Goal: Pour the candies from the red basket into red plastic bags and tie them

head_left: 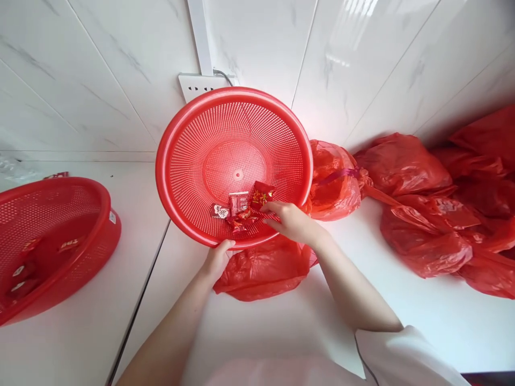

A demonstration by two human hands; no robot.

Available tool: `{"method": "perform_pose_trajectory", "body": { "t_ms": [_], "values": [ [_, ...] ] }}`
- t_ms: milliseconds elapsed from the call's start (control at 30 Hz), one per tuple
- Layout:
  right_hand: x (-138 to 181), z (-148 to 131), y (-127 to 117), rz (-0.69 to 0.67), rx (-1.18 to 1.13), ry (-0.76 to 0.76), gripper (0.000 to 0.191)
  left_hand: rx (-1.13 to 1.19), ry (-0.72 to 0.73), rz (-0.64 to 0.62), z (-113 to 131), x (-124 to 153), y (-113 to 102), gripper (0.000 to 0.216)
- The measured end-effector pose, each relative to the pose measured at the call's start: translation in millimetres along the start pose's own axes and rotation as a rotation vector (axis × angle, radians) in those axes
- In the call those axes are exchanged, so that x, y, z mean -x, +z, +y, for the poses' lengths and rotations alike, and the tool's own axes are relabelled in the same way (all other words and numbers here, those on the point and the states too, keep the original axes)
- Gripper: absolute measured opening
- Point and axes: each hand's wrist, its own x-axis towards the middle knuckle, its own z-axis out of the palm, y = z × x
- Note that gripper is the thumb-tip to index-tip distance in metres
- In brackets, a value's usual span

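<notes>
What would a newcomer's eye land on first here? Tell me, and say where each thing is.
The big red basket, tipped up in the middle before the white wall, stands out most; the left hand grips its near rim and the right hand reaches among a few wrapped sweets inside. Crumpled red bags pile up at right, and a second basket sits at far left.

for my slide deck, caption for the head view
Tilted red basket gripped by the left hand; right hand on the wrapped candies inside.
</notes>
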Motion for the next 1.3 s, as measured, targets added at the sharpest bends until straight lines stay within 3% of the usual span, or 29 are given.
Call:
{"method": "perform_pose_trajectory", "body": {
  "t_ms": [100,233,367,467,600,733,867,967,1067,1167,1300],
  "values": [
    [-7.2,-1.8,22.5,-0.014,0.07,-0.027,0.034,0.012,-0.005,-0.007,-1.9,1.8,4.8,0.038],
    [-13.7,1.5,38.3,-0.017,-0.053,0.02,0.027,0.029,0.007,0.003,-2.9,1.9,6.7,0.039],
    [-16.7,13.2,31.3,0.036,-0.53,0.202,0.023,0.049,-0.042,-0.006,-0.8,0.0,1.7,0.038],
    [-17.7,18.5,25.3,-0.046,-1.021,0.253,0.035,0.037,-0.023,-0.005,1.7,-2.1,-2.9,0.037],
    [-17.6,17.2,23.0,-0.098,-1.225,0.332,0.039,0.035,0.022,0.031,5.3,-3.6,-5.8,0.035],
    [-13.3,7.6,12.9,-0.142,-1.114,0.276,0.034,0.039,0.037,0.044,8.1,-4.0,-5.7,0.038],
    [-2.4,-8.2,-3.9,-0.336,-0.694,0.09,0.029,0.029,0.056,0.013,9.3,-5.1,-4.4,0.035],
    [4.4,-18.1,-8.4,-0.393,-0.397,0.02,0.017,0.033,0.036,-0.007,9.3,-5.5,-3.0,0.033],
    [5.0,-23.4,-1.4,-0.331,-0.232,-0.009,0.021,0.028,0.032,-0.009,7.6,-4.3,-1.1,0.033],
    [-0.4,-24.7,16.2,-0.135,-0.143,-0.042,0.023,0.004,0.016,-0.009,2.8,-1.0,1.5,0.033],
    [-8.0,-24.0,41.5,-0.072,-0.141,-0.121,0.045,-0.059,-0.027,0.036,-6.6,4.0,0.9,0.027]
  ]
}}
